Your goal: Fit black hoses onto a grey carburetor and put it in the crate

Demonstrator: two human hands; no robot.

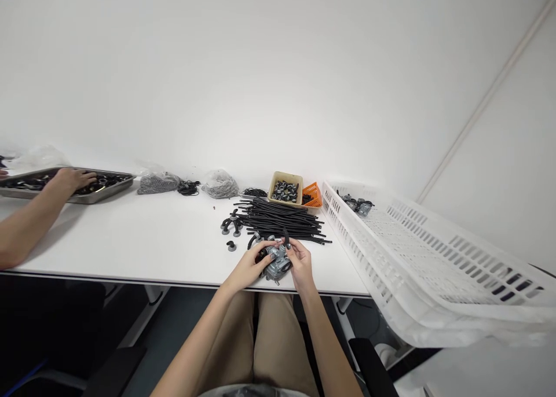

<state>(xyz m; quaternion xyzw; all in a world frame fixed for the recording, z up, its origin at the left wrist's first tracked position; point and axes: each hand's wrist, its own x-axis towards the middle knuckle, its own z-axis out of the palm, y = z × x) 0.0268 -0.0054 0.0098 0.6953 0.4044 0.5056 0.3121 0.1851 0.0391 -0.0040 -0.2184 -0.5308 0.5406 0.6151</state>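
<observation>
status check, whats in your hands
Left hand and right hand both on grey carburetor. Black hose pile just beyond, not blocking.

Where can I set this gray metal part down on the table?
Bare tabletop lies left of the black rubber fittings, short of the co-worker's forearm. Crowded: behind your left hand and right hand, where black tubes pile up near the beige box and white crate.
</observation>
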